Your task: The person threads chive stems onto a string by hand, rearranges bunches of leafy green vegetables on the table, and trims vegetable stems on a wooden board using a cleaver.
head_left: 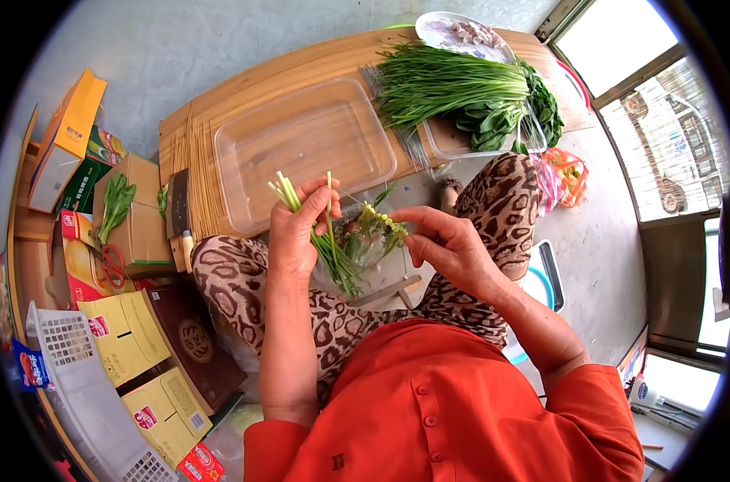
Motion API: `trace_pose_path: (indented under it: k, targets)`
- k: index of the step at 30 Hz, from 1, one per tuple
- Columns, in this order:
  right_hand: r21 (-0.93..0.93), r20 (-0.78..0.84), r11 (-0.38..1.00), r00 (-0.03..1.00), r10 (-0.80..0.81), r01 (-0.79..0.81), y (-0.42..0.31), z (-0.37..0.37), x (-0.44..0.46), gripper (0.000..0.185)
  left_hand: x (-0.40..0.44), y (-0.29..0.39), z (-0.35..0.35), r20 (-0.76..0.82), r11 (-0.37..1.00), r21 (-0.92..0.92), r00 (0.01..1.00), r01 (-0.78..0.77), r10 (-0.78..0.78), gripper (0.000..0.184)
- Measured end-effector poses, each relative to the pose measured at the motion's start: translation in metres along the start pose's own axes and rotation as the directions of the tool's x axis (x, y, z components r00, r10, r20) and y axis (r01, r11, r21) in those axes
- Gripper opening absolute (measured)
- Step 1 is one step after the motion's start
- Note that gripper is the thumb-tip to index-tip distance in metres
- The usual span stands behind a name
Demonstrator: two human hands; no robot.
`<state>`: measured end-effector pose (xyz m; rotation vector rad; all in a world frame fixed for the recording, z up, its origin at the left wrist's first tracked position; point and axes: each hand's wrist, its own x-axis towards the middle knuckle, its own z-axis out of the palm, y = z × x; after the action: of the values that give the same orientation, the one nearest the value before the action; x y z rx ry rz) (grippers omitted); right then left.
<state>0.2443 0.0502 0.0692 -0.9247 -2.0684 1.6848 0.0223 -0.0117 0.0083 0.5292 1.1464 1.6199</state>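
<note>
My left hand (pixel 296 233) is closed around a small bunch of garlic chives (pixel 337 261), pale cut ends up and green leaves hanging down. One stalk stands apart beside the thumb. A thin line, perhaps a skewer, runs from that hand toward the right. Across from it, my right hand (pixel 449 245) has its thumb and index finger bent close together at a yellow-green clump (pixel 381 226). Whether the clump is pinched or lies just behind the fingertips is unclear. Clear plastic and more greens show below, between the knees.
A clear plastic tub (pixel 304 145) stands on the wooden table (pixel 276 72) by bamboo skewers (pixel 200 153), metal skewers (pixel 413 149) and a cleaver (pixel 177 201). A large chive pile (pixel 453 84), leafy greens (pixel 493 124) and a plate (pixel 437 28) sit right. Boxes, scissors (pixel 112 265) and a white basket (pixel 83 394) are left.
</note>
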Motion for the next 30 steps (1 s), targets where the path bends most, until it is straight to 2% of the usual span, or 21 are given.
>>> trace_pose_path:
  k: [17,21,30]
  targets:
    - [-0.059,0.012,0.998,1.000,0.004,-0.004,0.004,-0.006,-0.004,0.029,-0.002,0.006,-0.007,0.038,0.996,0.078,0.998,0.041,-0.044,0.024]
    - [-0.063,0.014,0.998,1.000,0.009,-0.008,0.006,-0.005,-0.005,0.029,-0.003,0.008,-0.006,0.031,0.997,0.041,0.997,0.065,-0.066,0.022]
    - [-0.009,0.038,1.000,0.999,0.025,-0.025,0.006,-0.005,-0.003,0.029,-0.002,0.009,-0.011,0.105,0.995,0.058,0.991,0.078,-0.084,0.022]
